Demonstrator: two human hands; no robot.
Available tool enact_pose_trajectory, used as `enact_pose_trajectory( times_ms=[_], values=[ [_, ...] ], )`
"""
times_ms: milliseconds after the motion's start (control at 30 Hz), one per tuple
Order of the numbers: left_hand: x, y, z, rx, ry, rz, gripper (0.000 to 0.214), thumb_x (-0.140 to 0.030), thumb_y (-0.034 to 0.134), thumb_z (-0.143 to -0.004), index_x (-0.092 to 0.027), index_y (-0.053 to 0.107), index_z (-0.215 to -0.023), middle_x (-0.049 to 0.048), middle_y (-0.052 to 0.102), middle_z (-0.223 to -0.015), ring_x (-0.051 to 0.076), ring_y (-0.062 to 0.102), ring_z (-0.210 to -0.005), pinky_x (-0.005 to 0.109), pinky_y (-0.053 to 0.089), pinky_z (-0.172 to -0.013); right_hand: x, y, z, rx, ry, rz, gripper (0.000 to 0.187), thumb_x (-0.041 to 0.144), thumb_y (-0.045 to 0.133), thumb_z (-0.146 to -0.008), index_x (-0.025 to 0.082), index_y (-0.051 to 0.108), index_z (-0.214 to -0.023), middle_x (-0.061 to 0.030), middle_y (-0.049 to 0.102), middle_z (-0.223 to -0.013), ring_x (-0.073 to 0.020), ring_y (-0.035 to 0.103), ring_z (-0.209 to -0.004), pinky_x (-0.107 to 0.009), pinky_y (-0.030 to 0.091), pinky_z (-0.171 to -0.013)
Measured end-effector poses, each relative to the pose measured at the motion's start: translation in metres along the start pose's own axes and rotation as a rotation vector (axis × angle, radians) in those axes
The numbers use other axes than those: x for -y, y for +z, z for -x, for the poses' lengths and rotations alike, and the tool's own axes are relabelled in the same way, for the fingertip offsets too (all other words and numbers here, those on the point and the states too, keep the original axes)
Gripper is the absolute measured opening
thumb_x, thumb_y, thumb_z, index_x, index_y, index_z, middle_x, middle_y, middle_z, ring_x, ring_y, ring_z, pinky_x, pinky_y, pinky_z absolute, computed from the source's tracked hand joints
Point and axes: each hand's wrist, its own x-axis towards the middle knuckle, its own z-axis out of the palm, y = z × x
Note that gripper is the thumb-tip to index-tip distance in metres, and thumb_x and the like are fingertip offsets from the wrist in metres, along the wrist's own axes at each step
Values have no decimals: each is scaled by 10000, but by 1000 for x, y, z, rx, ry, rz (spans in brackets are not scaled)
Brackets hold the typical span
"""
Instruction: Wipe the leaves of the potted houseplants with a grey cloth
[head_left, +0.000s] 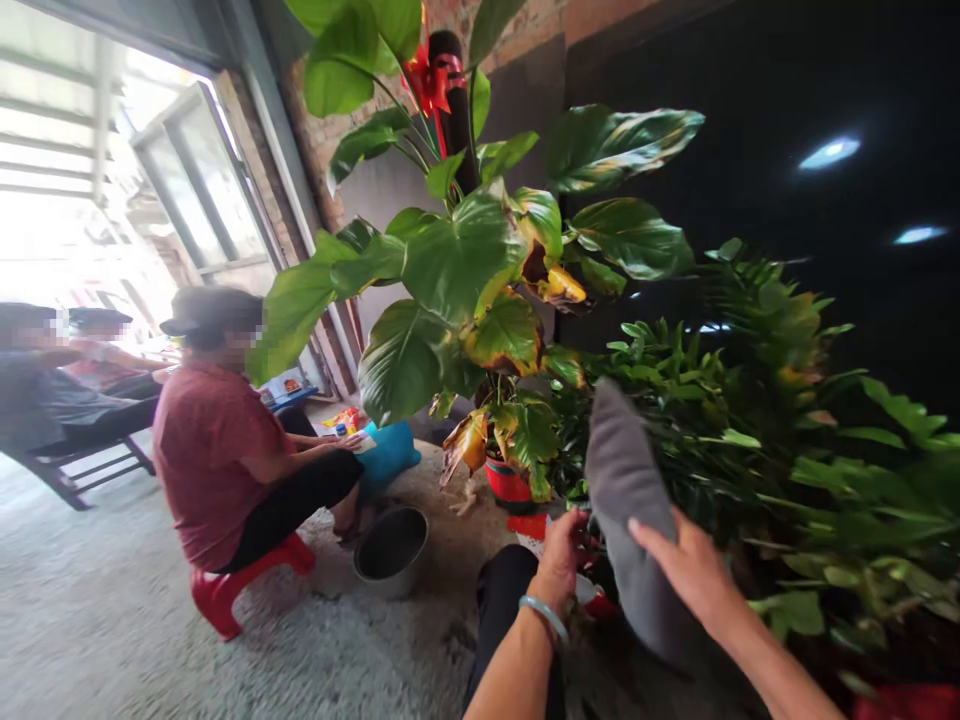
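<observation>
A grey cloth (626, 500) hangs upright in front of me, draped over my right hand (686, 565), whose fingers press flat against it. My left hand (562, 555), with a pale bangle on its wrist, is closed round the cloth's lower left edge. Just behind the cloth stands a large-leaved potted plant (465, 270) in a red pot (508, 483), and a bushy small-leaved plant (757, 420) spreads to the right.
A person in a red shirt (214, 450) sits on a low red stool (225, 595) to the left. A metal bucket (391, 548) stands on the concrete floor beside a blue bag (390, 455). More people sit at the far left near the open doorway.
</observation>
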Motion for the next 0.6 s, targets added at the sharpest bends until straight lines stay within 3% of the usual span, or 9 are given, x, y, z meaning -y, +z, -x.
enact_pose_trajectory(
  times_ms=[100,200,300,400,500,600],
  values=[
    [-3,-6,-5,-41,-21,43,544,-637,759,-527,-140,674,-729,50,654,-671,195,593,-684,280,401,-605,-8,-2,41,171,136,42,338,466,632,-442,246,705,-688,-122,771,-767,-408,707,-876,-466,540,-809],
    [-7,-11,-9,-67,-43,53,555,-641,697,-639,-116,688,-821,70,672,-762,167,574,-661,272,402,-619,13,-27,60,100,216,34,450,534,647,-432,265,723,-785,-113,782,-924,-405,675,-1009,-450,527,-866],
    [-9,-12,-9,-128,-42,52,476,-566,666,-722,-123,666,-896,47,650,-792,117,522,-575,246,375,-551,56,-45,35,-124,107,22,447,594,632,-468,284,683,-785,-104,774,-833,-388,695,-900,-457,530,-830],
    [-9,-14,-8,-293,16,80,399,-496,688,-724,-147,619,-904,27,627,-804,101,515,-536,233,355,-500,78,-33,-6,-217,-58,148,435,600,528,-612,271,629,-878,-130,761,-845,-367,695,-878,-458,515,-787],
    [-10,-18,-9,-442,80,129,432,-466,753,-650,-168,585,-914,11,614,-804,100,530,-541,227,356,-499,60,-3,-19,-58,-77,273,249,457,563,-623,266,619,-773,-121,732,-698,-355,701,-779,-439,499,-721],
    [-13,-24,-11,-433,132,150,470,-467,786,-578,-179,577,-884,-17,596,-737,105,535,-556,226,355,-515,10,15,6,143,-55,320,111,308,662,-539,274,644,-644,-66,715,-593,-316,710,-682,-371,505,-659]
  ],
)
